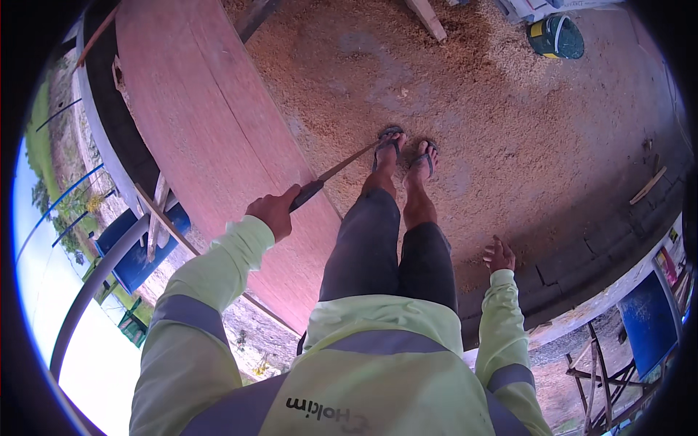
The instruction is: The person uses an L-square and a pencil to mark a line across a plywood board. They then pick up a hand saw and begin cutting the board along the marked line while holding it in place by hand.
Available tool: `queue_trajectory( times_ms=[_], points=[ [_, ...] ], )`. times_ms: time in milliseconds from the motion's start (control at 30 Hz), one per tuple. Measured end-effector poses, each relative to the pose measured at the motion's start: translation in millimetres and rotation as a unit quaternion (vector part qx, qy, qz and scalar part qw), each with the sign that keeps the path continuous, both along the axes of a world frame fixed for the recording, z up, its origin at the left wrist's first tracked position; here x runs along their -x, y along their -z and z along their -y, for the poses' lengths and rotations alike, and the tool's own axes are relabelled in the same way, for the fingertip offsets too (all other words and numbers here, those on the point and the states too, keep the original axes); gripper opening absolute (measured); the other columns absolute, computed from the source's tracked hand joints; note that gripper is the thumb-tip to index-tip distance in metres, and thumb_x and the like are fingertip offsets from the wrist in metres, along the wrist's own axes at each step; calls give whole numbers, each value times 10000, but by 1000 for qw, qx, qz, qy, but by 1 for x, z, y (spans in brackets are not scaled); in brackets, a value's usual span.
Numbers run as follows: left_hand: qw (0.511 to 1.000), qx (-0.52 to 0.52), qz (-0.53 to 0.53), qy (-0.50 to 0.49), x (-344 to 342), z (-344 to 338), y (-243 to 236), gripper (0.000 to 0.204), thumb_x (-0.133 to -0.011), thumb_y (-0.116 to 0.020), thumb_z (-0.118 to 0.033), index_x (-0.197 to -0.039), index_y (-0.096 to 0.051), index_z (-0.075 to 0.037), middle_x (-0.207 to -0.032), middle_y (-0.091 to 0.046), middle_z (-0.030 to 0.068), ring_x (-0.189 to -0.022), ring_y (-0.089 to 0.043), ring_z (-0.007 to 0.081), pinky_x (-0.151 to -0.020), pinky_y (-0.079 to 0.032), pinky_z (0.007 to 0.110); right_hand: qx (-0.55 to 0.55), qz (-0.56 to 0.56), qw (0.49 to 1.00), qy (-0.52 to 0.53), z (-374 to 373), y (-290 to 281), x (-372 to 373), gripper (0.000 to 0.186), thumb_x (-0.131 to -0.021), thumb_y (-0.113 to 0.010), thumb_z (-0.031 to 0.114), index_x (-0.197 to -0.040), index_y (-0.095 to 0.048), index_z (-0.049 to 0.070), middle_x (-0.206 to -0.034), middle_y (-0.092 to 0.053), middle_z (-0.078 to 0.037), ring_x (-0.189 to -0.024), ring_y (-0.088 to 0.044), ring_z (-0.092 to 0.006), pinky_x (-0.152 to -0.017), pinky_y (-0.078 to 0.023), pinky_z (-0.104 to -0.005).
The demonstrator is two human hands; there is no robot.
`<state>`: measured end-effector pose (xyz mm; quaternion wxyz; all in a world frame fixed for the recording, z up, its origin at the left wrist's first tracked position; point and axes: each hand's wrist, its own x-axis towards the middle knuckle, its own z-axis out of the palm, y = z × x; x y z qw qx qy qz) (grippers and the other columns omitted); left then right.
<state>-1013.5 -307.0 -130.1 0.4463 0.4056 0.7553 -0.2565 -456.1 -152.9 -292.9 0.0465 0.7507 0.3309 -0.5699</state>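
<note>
Head view: left hand point(275, 213) curls snugly round a dark-handled bladed tool point(329, 176), right hand point(499, 256) half-open, empty.

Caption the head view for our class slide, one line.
Left hand gripping a dark-handled tool near a reddish board, right hand empty above a littered floor.

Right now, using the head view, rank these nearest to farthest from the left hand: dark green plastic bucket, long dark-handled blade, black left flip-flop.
1. Long dark-handled blade: gripped in the left hand.
2. Black left flip-flop: ahead, to the right.
3. Dark green plastic bucket: farther ahead, far right.
</note>
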Motion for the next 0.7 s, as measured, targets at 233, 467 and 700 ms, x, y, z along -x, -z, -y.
queue_trajectory(
  times_ms=[233,467,700],
  points=[
    [1000,29,8,9,46,85,-216,734,-724,-665,-13,-1400,-415,-152,-802,-662,202,-734,-671,406,-644,-534,514,-30,22,999,7,38,7,-65,390,-1001,-457,308,-1306,-607,117,-939,-697,-138,-595,-601,-153,-504,-464,-273],
    [1000,-10,20,2,14,32,-12,592,-828,-560,-126,-1399,-413,-185,-852,-680,208,-791,-669,422,-733,-546,522,31,17,999,27,20,7,-18,372,-998,-479,266,-1267,-623,52,-946,-693,-115,-740,-671,-205,-644,-576,-320],
    [1000,-4,-7,-15,29,86,-180,705,-741,-659,-20,-1394,-441,-166,-807,-655,189,-756,-671,401,-681,-545,505,-2,34,999,-7,17,-10,-77,393,-993,-489,281,-1307,-593,68,-978,-698,-131,-688,-646,-193,-562,-513,-287]
  ],
)
